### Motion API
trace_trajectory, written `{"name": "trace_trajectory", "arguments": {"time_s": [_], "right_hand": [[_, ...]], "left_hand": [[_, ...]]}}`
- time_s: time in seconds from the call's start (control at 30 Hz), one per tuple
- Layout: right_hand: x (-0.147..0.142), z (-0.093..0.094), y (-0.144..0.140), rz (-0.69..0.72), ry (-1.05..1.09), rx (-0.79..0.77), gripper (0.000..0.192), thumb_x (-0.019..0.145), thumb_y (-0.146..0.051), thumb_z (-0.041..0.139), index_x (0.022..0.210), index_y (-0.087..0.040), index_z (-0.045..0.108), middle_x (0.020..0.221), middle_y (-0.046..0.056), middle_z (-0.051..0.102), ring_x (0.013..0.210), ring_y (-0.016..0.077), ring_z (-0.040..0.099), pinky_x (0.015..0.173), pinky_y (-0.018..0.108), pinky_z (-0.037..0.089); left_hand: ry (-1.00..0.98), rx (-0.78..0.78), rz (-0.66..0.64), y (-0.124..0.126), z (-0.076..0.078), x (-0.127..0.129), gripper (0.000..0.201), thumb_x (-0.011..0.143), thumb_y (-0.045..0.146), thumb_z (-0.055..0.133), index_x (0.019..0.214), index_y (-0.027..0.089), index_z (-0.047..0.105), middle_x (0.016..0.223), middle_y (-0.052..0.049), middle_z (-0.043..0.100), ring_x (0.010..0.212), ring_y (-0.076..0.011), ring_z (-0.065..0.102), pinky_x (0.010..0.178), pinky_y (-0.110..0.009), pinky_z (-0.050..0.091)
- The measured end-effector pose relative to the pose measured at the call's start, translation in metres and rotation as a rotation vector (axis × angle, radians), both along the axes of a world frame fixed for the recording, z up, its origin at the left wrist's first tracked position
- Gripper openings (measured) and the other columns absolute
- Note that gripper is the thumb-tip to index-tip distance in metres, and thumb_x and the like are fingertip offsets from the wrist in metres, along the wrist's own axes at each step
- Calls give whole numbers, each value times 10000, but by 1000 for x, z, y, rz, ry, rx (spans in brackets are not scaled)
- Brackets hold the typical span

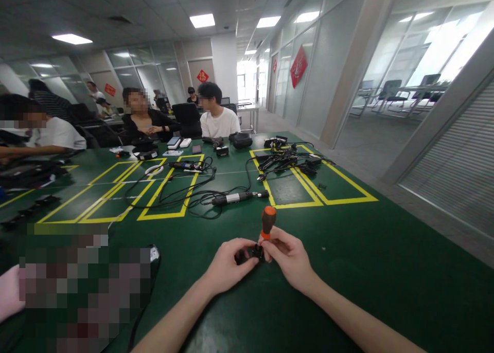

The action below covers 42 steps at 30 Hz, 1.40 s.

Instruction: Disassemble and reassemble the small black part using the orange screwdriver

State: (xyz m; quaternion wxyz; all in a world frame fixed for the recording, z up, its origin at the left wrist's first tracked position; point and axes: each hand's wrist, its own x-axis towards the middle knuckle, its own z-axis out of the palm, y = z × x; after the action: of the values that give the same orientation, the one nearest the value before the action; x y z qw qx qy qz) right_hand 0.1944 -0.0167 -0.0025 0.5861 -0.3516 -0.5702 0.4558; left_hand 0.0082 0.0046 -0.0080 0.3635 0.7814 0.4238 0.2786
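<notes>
Close in front of me on the green table (pixel 347 291), my left hand (pixel 230 263) is closed on a small black part (pixel 254 251), with the thumb and fingers at its sides. My right hand (pixel 287 255) is beside it, its fingertips around the lower end of a screwdriver (pixel 269 220). The screwdriver stands nearly upright, its dark handle with an orange top and orange collar pointing up. Its tip is hidden by the fingers and the black part. What kind of part the left hand holds is too small to tell.
Beyond my hands lies a corded electric screwdriver (pixel 237 197). A heap of black cables and adapters (pixel 283 160) is at the back right. Yellow tape rectangles (pixel 247 207) mark the table. At the left is a co-worker's hand (pixel 11 291); several people sit across the table.
</notes>
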Motion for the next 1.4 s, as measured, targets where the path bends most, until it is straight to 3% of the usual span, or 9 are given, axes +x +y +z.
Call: {"name": "trace_trajectory", "arguments": {"time_s": [0.17, 0.3, 0.53, 0.73, 0.93, 1.1, 1.4], "right_hand": [[1, 0, 1, 30, -17, -2, 423, 947, -583, 642, 831, -186, 727, 716, 40, 677, 508, 122, 563, 502, 275, 513], [2, 0, -2, 7, -14, 9, 348, 916, -547, 699, 934, -199, 707, 704, 25, 688, 519, 125, 569, 515, 271, 521], [2, 3, -5, -37, -67, 2, 344, 870, -516, 757, 763, -195, 697, 709, 46, 723, 522, 124, 567, 514, 265, 516], [3, 3, -4, 22, -46, 25, 384, 948, -550, 655, 831, -193, 735, 717, 38, 690, 502, 118, 560, 494, 269, 506], [6, -1, -4, 11, -19, 43, 300, 935, -513, 698, 943, -213, 682, 721, 34, 722, 528, 133, 589, 523, 273, 529], [8, -1, -5, -1, -94, 88, 236, 913, -430, 744, 884, -201, 693, 735, 35, 718, 577, 131, 615, 579, 269, 546], [6, 6, -4, -29, -136, 107, 355, 935, -513, 690, 776, -196, 699, 694, 16, 641, 539, 122, 569, 516, 251, 521]], "left_hand": [[-13, -4, -18, 1, 2, 1, 285, 849, 269, 700, 1107, 160, 759, 884, -32, 739, 735, -135, 600, 718, -258, 460], [5, -12, -16, 1, 4, 1, 265, 857, 284, 694, 1085, 168, 765, 880, -29, 736, 734, -134, 597, 726, -256, 467], [-14, -10, -28, 0, 6, 1, 270, 859, 280, 702, 1098, 176, 772, 873, -23, 745, 709, -125, 598, 710, -250, 468], [-24, -10, -41, 1, 7, 2, 321, 858, 262, 695, 1164, 189, 756, 960, -26, 765, 746, -128, 625, 716, -249, 470], [-6, 25, -43, 0, 7, 2, 268, 866, 275, 693, 1101, 168, 763, 965, -43, 763, 752, -135, 631, 717, -257, 473], [-9, 40, -46, 1, 4, 2, 291, 874, 303, 685, 1128, 179, 757, 977, -46, 763, 763, -141, 640, 718, -259, 478], [-18, 26, -46, 2, 4, 1, 309, 861, 288, 676, 1133, 165, 756, 980, -53, 762, 798, -157, 659, 757, -272, 491]]}}
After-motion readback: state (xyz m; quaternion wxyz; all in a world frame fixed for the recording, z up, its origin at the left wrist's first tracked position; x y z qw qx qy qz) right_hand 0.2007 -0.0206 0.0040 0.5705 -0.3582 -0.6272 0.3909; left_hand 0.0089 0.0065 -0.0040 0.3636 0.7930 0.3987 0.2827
